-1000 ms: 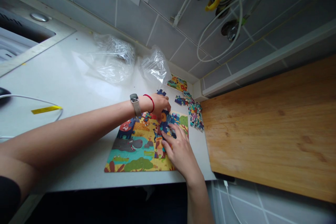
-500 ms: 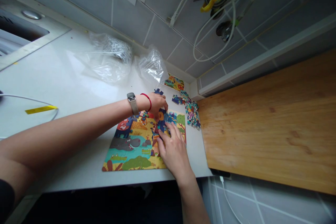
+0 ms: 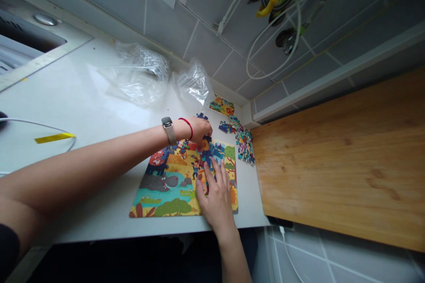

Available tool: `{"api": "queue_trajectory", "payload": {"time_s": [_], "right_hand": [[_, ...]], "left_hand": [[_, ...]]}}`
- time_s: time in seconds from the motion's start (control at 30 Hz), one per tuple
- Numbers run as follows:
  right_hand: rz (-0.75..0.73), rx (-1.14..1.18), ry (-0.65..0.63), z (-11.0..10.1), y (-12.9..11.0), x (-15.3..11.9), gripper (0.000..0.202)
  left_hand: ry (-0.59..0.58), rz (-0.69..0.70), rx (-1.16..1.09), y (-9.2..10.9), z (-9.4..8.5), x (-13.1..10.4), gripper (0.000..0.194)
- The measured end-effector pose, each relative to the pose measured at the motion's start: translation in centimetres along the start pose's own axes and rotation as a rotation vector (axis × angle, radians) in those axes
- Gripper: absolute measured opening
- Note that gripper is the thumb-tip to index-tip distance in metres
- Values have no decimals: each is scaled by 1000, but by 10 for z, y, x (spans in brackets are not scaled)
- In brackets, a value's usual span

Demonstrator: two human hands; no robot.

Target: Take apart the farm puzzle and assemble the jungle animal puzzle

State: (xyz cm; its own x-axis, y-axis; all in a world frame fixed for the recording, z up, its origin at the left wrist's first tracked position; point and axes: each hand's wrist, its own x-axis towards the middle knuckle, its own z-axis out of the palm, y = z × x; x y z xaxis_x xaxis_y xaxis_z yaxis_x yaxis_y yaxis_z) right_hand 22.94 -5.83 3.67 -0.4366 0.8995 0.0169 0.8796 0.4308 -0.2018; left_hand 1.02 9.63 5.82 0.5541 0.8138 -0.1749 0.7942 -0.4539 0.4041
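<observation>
A colourful animal puzzle (image 3: pixel 172 181) lies flat on the white counter, its lower left part joined up. My left hand (image 3: pixel 201 131), with a watch and a red band at the wrist, is over the puzzle's top edge. Its fingers are bent down by a dark blue piece (image 3: pixel 207 140); whether they grip anything is hidden. My right hand (image 3: pixel 215 192) rests on the right part of the puzzle with fingers spread, holding nothing. Beyond my left hand is a loose blue piece (image 3: pixel 202 116). Several loose pieces (image 3: pixel 245 146) are heaped to the right.
A small picture card (image 3: pixel 222 105) lies by the wall, beside crumpled clear plastic (image 3: pixel 195 82) and a larger plastic bag (image 3: pixel 142 75). A wooden board (image 3: pixel 338 154) is at the right. A cable with a yellow tag (image 3: pixel 55 138) lies on the left.
My right hand has shifted left and a little toward me, uncovering more of the puzzle's right edge. My left hand has stayed nearly in place.
</observation>
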Motion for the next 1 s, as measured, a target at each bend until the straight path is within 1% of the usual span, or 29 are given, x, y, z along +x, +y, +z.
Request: {"api": "queue_trajectory", "payload": {"time_s": [0.07,0.17,0.2,0.33,0.47,0.57,0.63,0.67,0.77,0.83,0.9,1.0], "right_hand": [[-15,7,-7,0,1,1,56],[-31,25,-26,2,2,-1,58],[-33,34,-33,3,2,-2,59],[-21,79,-48,7,1,-5,62],[6,137,-67,8,4,-6,57],[-13,182,-59,9,8,-5,60],[-40,199,3,11,10,-5,61],[-54,205,59,11,11,-6,60],[-85,225,288,14,10,-13,54],[-89,239,393,16,9,-21,45],[-85,238,422,17,7,-30,36],[-78,213,388,18,3,-39,26]], "left_hand": [[-7,6,1,-1,0,1,58],[-7,5,11,-2,0,3,42],[-3,2,16,-2,0,3,40],[5,-8,12,0,0,1,47],[2,-7,1,1,-1,1,47],[-1,0,-2,1,-1,1,46],[-3,-6,-6,1,-2,1,45],[-6,-11,-9,2,-2,1,45],[-21,-28,-20,2,-4,0,45],[-25,-46,-28,2,-4,0,45],[-14,-58,-33,1,-3,0,44],[3,-53,-26,1,-1,1,43]]}}
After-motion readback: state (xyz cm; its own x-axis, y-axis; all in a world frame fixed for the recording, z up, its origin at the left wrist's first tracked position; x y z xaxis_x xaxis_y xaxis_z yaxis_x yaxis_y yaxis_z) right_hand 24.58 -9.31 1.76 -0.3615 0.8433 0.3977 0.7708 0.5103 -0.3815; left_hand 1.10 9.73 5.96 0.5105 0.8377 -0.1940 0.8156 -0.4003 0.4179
